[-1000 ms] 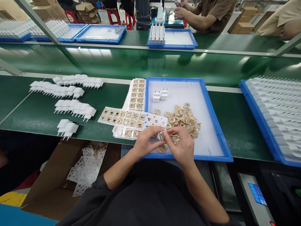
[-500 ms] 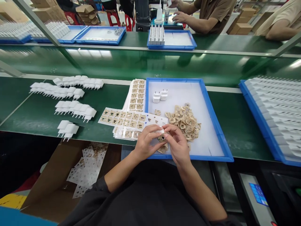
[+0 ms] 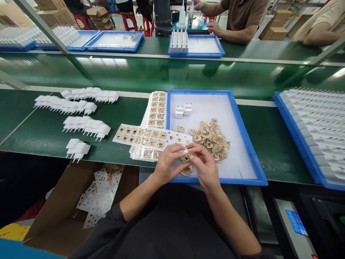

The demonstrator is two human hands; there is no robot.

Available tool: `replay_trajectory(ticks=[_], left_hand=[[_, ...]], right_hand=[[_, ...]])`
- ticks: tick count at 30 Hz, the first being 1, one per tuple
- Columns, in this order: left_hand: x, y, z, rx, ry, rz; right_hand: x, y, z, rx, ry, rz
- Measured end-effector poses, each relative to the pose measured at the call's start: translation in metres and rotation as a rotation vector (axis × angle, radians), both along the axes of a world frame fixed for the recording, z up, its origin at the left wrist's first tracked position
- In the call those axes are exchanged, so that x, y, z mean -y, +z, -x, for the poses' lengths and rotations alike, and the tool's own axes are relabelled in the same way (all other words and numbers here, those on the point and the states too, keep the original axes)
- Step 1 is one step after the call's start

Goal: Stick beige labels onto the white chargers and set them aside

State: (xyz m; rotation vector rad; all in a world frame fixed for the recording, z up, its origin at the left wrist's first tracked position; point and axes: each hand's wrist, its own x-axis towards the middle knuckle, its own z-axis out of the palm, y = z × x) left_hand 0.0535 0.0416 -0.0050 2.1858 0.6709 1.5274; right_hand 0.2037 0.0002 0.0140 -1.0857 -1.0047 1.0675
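Note:
Over the near left part of a blue-rimmed tray (image 3: 246, 144), my left hand (image 3: 168, 163) and my right hand (image 3: 205, 165) meet, fingers closed around one white plug adapter (image 3: 185, 151). A tan sticker (image 3: 185, 158) with dark cut-outs shows on its near face, by both thumbs. Fingers cover most of the adapter. Beside my right hand lies a heap of loose tan pieces (image 3: 212, 140). A sheet of tan stickers (image 3: 147, 136) reaches under my left hand's side, partly peeled at its right end. Two white plug adapters (image 3: 183, 110) stand upright at the tray's back left.
Rows of white adapters (image 3: 86, 126) lie on the green bench at left. More sticker sheets (image 3: 157, 108) are stacked beside the tray. A full adapter tray (image 3: 318, 133) stands at right. Below the bench is a carton (image 3: 61, 208) with used sheets. A co-worker's arm (image 3: 234, 34) rests across the line.
My hands stay in nearly the same place; the adapter between them has tilted slightly, showing more of its tan face. Across the line, the co-worker's hands have shifted.

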Motion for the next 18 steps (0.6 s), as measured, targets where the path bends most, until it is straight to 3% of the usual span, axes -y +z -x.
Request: replay_trajectory(ticks=[5,12,15,18], left_hand=[[0.001,0.001,0.001,-0.002,-0.024,0.061],[0.003,0.0,-0.001,-0.013,0.003,0.114],[0.003,-0.004,0.0,0.005,0.033,0.265],[0.002,-0.003,0.006,0.046,0.049,0.443]], right_hand=[[-0.002,0.008,-0.018,0.342,0.031,-0.081],[-0.007,0.015,-0.024,0.786,-0.091,-0.42],[0.0,0.021,-0.024,0.782,-0.013,-0.555],[0.003,0.025,-0.038,0.636,0.049,-0.499]])
